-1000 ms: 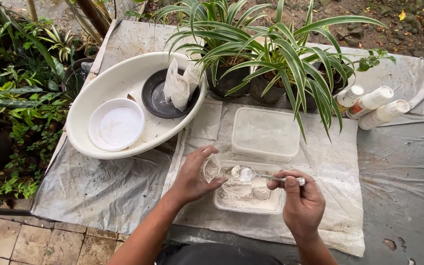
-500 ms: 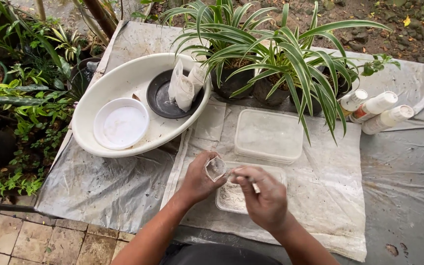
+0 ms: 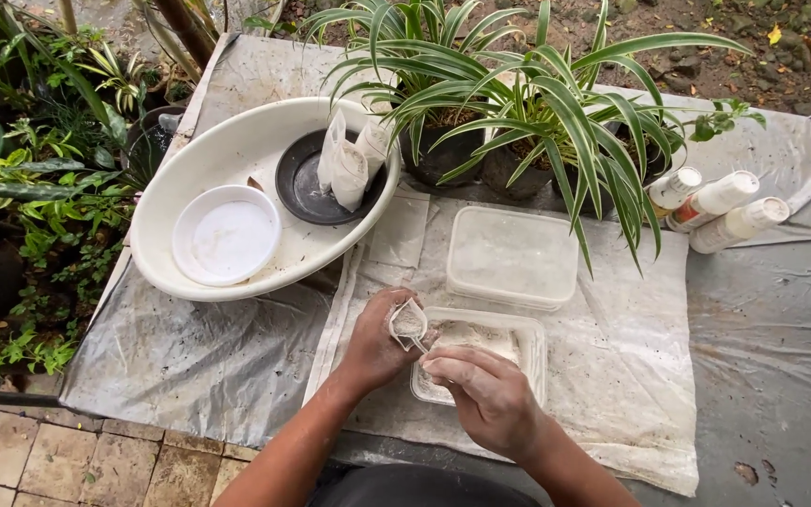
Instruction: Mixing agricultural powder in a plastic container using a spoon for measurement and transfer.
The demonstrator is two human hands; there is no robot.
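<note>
My left hand (image 3: 374,345) holds a small clear plastic bag (image 3: 407,321) open, with white powder inside it. My right hand (image 3: 486,396) grips a metal spoon (image 3: 420,345) whose tip points into the bag's mouth. Both hands hover over the left end of an open clear plastic container (image 3: 526,335) of white powder on a white cloth (image 3: 612,376). Most of the spoon is hidden by my right hand.
A second, lidded clear container (image 3: 512,256) sits just beyond. A large white basin (image 3: 237,155) at left holds a white dish (image 3: 225,235), a black saucer (image 3: 304,188) and filled small bags (image 3: 349,169). Potted spider plants (image 3: 518,103) stand behind; white bottles (image 3: 720,211) lie at right.
My right hand has gone from scooping powder over the container to bringing the spoon left into the bag. My left hand has lifted the bag and holds it open.
</note>
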